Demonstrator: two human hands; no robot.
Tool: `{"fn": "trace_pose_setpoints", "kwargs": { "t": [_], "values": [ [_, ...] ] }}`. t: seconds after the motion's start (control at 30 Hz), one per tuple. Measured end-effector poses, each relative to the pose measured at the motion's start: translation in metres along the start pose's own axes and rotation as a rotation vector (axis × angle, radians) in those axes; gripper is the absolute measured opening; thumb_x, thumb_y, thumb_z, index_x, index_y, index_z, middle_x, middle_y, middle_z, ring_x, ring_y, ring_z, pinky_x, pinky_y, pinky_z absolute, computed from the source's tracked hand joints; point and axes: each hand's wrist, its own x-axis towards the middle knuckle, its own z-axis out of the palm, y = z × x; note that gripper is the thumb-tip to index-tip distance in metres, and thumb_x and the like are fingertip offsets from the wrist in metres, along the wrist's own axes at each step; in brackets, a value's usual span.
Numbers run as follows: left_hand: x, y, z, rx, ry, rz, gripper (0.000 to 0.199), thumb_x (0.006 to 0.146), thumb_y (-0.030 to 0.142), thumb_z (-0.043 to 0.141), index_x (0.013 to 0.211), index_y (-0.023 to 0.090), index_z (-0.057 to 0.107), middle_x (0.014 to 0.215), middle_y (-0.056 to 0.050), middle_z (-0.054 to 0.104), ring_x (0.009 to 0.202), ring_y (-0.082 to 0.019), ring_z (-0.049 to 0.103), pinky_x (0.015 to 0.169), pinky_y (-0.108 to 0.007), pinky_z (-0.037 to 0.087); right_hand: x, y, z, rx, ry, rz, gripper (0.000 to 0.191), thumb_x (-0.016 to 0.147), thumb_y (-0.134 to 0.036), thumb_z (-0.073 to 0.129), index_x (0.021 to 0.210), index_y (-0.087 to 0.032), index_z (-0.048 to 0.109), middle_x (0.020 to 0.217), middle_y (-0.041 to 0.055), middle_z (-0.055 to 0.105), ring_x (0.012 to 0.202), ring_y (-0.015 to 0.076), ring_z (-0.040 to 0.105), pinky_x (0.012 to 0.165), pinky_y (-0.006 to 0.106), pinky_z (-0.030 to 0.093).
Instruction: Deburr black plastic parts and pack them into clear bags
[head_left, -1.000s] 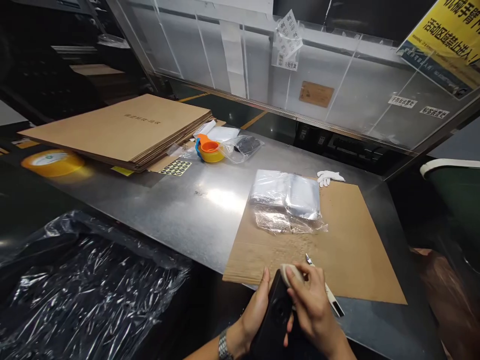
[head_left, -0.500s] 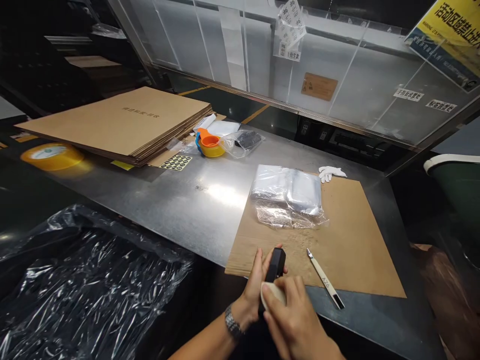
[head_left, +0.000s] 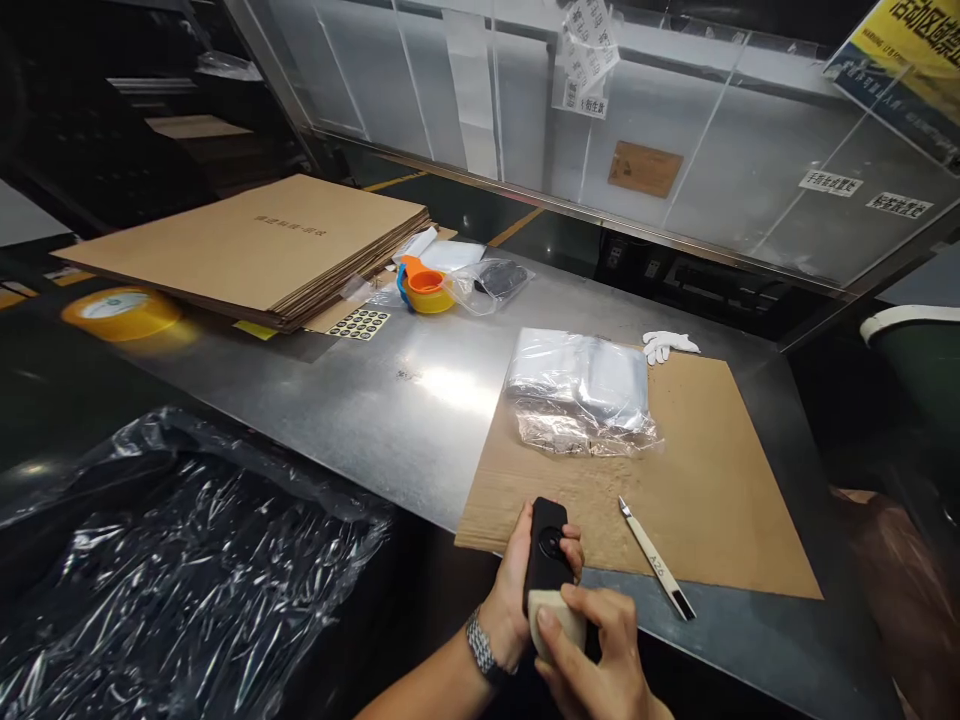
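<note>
The black device (head_left: 546, 580), edge-on a moment ago, now shows its round disc (head_left: 550, 542) by the counter (head_left: 375, 420)'s edge, left hand (head_left: 512, 585) clasping it, right hand (head_left: 604, 650) pinching a pale pad (head_left: 561, 611), seemingly touching its near end, suggesting work on a fresh side.

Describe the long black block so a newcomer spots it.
On the grey metal table, find the flat brown cardboard sheet. By its near edge, the left hand grips a long black block. Its colour and the round dark disc on its face set it apart from the rounded off-white block the right hand holds against its near end.
</note>
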Motion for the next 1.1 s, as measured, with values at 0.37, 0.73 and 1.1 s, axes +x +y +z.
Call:
{"fn": "trace_pose_setpoints", "kwargs": {
  "t": [0.37, 0.73, 1.1],
  "values": [
    [-0.025, -0.013, -0.003, 0.650, -0.037, 0.528, 0.054, 0.072, 0.024, 0.072, 0.122, 0.025, 0.052, 0.106, -0.005, 0.063, 0.099, -0.019, 0.056, 0.088, -0.028, 0.041, -0.047, 0.134, -0.039, -0.345, 0.072, 0.592, 0.042, 0.087, -0.042, 0.048, 0.122, -0.019, 0.054, 0.100, 0.0137, 0.053, 0.094, 0.0300, 0.046, 0.078, 0.054, 0.041],
    [-0.041, -0.027, -0.011, 1.127, -0.040, 0.618, 0.038, 0.075, 0.023, 0.067, 0.111, 0.022, 0.057, 0.114, -0.006, 0.061, 0.111, -0.024, 0.051, 0.098, -0.034, 0.037, 0.007, 0.056, -0.047, 0.393, -0.073, 0.618, 0.023, 0.089, -0.031, 0.048, 0.109, -0.022, 0.055, 0.100, 0.0079, 0.055, 0.077, 0.0158, 0.056, 0.068, 0.028, 0.048],
    [-0.056, -0.029, -0.011, 1.247, -0.137, 0.528, 0.038, 0.080, 0.023, 0.061, 0.117, 0.025, 0.053, 0.122, -0.006, 0.058, 0.125, -0.026, 0.041, 0.101, -0.034, 0.036, 0.021, 0.031, -0.041, 0.757, -0.155, 0.615, 0.016, 0.086, -0.034, 0.053, 0.096, -0.023, 0.060, 0.085, 0.0028, 0.047, 0.072, 0.0136, 0.049, 0.061, 0.025, 0.043]
  ]
}}
